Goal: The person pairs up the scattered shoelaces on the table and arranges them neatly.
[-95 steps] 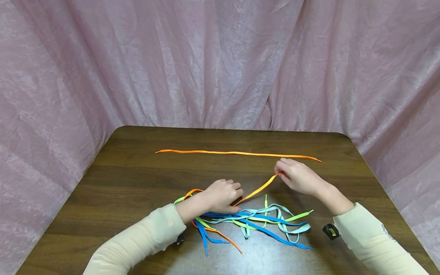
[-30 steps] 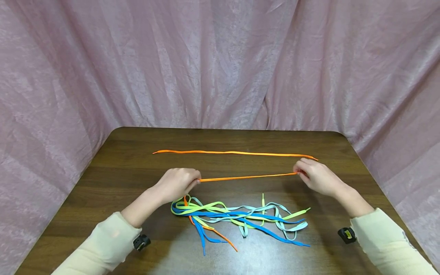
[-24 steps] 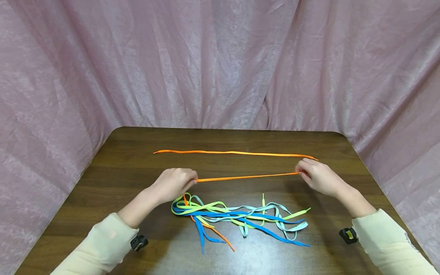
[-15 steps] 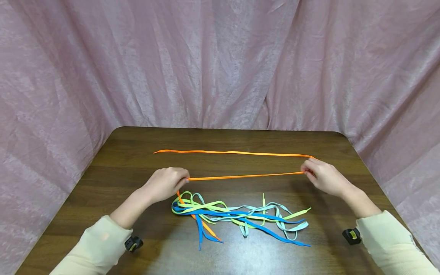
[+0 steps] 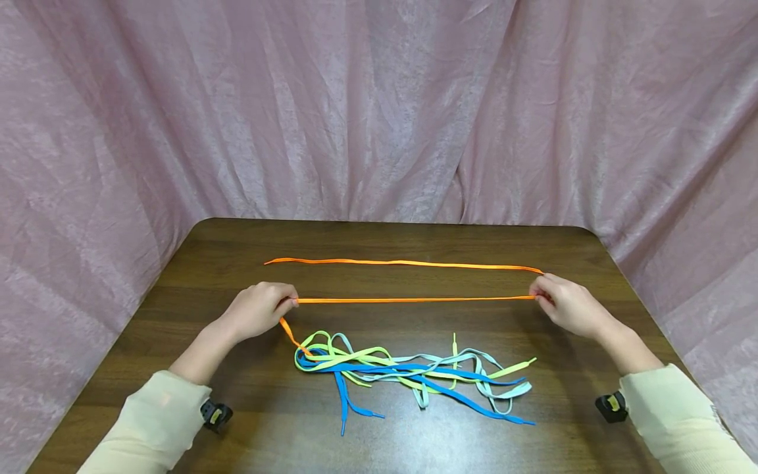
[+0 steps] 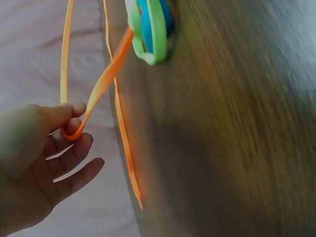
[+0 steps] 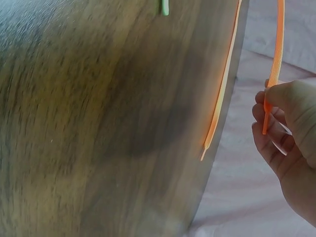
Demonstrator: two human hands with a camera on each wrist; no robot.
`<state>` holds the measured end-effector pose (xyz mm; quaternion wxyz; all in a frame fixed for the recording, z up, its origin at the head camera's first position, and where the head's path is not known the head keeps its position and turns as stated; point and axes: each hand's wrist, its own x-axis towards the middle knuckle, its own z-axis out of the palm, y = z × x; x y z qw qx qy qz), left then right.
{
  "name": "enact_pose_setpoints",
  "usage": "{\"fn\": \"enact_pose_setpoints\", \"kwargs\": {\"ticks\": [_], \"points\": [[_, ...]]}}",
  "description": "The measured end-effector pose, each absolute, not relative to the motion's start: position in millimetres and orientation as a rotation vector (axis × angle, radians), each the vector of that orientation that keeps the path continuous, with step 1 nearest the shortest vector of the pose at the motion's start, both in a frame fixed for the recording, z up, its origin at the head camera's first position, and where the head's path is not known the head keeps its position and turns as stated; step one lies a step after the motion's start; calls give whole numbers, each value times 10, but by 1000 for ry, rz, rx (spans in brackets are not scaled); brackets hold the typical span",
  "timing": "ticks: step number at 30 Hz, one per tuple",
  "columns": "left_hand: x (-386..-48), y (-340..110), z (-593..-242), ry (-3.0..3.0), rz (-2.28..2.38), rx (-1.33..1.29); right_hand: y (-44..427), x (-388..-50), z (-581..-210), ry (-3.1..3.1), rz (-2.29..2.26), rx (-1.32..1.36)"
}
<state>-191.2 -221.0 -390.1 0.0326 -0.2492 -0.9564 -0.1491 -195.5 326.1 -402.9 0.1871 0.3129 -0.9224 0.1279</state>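
Head view, held orange lace [image 5: 414, 301]: stretched straight above the table [image 5: 195, 309] between the left hand [image 5: 260, 311] and the right hand [image 5: 571, 304]; beyond the left hand its tail slants down into the left end of the lace pile [image 5: 379, 368].
Snag risk: the tail goes in among loops of blue lace [image 5: 342, 398] and lime lace [image 5: 514, 368], so more pull could drag them along or tighten a tangle.
Far orange lace [image 5: 355, 261]: lies lengthwise behind; the right hand hides its right tip here, and a low sweep might knock it askew.
Table: dark wood grain, rounded far corners, glare toward the near side.
Curtain [image 5: 355, 99]: pink, shiny, in folds behind and on both sides.
Left wrist view, left fingers: thumb and forefinger pinch the lace at a bend, the others loosely spread; a narrow hold that could slip.
Right wrist view, right fingers: thumb and fingertips pinch near the lace's end, its tip poking out below; so little spare length could slide free under a hard tug.
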Motion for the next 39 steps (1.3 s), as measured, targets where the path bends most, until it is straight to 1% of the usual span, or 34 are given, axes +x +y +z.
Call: {"fn": "enact_pose_setpoints", "kwargs": {"ticks": [22, 32, 39], "points": [[-2123, -2923, -4096, -3026, -435, -494, 3458, -2030, -4085, -2585, 324, 840], [-2128, -3109, -4132, -3096, -484, -391, 3503, -2039, -4116, -2620, 303, 811], [-2135, -3167, -4138, -3095, -487, -381, 3551, -2037, -4111, -2642, 299, 790]]}}
